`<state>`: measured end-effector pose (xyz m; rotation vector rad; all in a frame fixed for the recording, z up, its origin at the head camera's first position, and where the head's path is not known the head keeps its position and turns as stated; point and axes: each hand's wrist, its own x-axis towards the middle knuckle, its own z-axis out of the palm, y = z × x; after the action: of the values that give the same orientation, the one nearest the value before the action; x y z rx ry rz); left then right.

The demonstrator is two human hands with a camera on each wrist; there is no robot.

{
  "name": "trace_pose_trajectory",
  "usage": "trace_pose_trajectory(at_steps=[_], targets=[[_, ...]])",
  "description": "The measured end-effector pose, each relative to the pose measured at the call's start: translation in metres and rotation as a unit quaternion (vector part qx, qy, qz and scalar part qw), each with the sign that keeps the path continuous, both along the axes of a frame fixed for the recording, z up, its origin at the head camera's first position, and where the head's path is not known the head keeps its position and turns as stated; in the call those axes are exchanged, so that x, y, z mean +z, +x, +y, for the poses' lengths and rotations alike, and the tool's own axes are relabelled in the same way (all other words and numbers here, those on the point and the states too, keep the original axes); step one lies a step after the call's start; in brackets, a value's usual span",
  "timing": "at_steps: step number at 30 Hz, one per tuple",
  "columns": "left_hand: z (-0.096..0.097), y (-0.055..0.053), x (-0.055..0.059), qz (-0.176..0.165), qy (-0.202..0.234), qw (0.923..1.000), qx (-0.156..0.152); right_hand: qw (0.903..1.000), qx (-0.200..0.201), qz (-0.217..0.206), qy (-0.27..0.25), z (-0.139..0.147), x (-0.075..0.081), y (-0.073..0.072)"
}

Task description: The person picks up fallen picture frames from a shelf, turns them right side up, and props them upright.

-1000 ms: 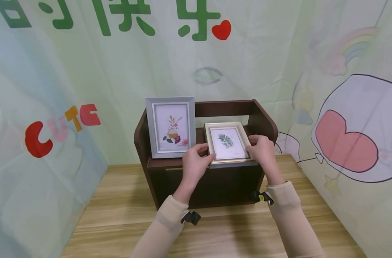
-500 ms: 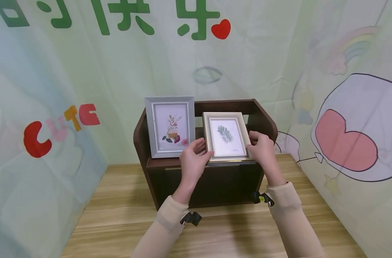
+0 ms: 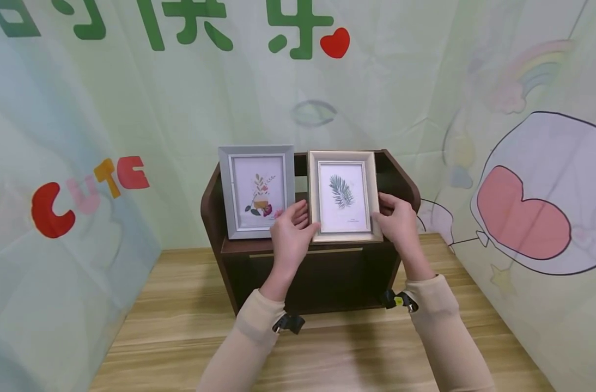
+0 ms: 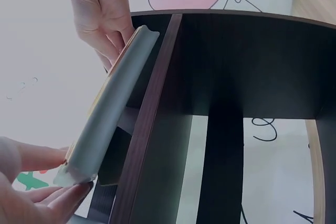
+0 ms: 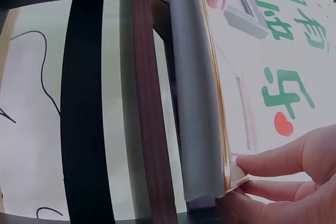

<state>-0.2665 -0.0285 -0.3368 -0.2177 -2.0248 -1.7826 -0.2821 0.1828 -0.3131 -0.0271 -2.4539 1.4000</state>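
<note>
A cream-and-gold picture frame (image 3: 344, 198) with a green leaf print leans back slightly at the front edge of the upper shelf. My left hand (image 3: 292, 237) grips its left side, thumb in front and fingers behind. On the opposite side, my right hand (image 3: 397, 220) pinches the lower right edge between thumb and fingers. In the left wrist view the frame's pale bottom edge (image 4: 107, 108) hangs beside the shelf's front edge. The right wrist view shows my right thumb and fingers on its corner. To the left stands a grey picture frame (image 3: 224, 190) with a flower print, partly covered by my left hand.
The dark brown two-tier shelf (image 3: 229, 283) stands on a wood-grain table (image 3: 180, 326), its lower tier open to the front. A printed cloth backdrop (image 3: 190, 109) surrounds it at the back and both sides.
The cream-and-gold frame has tipped up from nearly flat to almost upright, its top edge rising. Both hands have kept their grip on its sides. The grey frame stays put.
</note>
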Motion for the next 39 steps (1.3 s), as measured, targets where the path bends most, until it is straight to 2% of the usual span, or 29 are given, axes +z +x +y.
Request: trace_pose_trajectory(at_steps=[15,23,31,39], targets=[[-0.001,-0.007,0.002,0.024,-0.005,0.9993,0.028,0.9980,-0.016,0.060,0.010,-0.003,-0.003,0.001],[0.001,-0.010,0.002,0.036,-0.016,0.9982,0.045,0.9945,-0.009,0.099,-0.032,-0.004,-0.005,0.002],[0.003,-0.010,0.003,0.041,-0.014,0.9981,0.044,0.9911,-0.002,0.118,-0.062,-0.004,-0.005,0.002],[0.005,-0.010,0.001,0.061,-0.027,0.9968,0.044,0.9860,-0.008,0.139,-0.093,-0.006,-0.009,0.001]])
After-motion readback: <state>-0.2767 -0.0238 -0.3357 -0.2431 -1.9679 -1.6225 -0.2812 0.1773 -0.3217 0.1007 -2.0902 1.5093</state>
